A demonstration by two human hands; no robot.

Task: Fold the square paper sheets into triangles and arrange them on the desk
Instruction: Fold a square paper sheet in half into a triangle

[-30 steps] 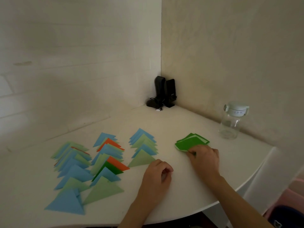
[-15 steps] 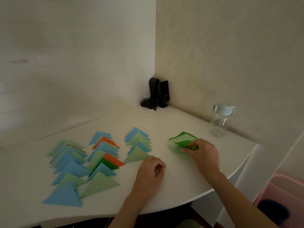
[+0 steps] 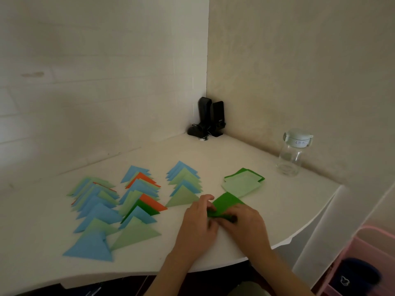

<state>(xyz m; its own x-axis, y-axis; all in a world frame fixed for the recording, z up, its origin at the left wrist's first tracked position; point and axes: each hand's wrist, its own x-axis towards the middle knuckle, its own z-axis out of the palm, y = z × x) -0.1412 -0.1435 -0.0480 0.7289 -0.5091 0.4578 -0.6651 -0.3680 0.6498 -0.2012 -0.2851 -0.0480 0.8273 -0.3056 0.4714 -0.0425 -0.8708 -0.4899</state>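
Where two pale walls meet in a corner, a white desk (image 3: 245,159) carries black speakers (image 3: 210,118) at the back, with a clear bottle (image 3: 291,154) to their right, its lid label too small to read. Nearer than the speakers, left hand (image 3: 197,221) and right hand (image 3: 245,223) both pinch a dark green sheet (image 3: 225,204), between folded triangles (image 3: 119,201) and the unfolded green stack (image 3: 243,181).

Your white corner desk (image 3: 213,159) carries three rows of folded paper triangles (image 3: 136,201) in blue, light green, dark green and orange; the overlaps prevent an exact count. You also have one stack of unfolded green square sheets (image 3: 243,182), one dark green sheet (image 3: 226,204) between your two hands, two black speakers (image 3: 211,116), and one clear lidded bottle (image 3: 292,154).
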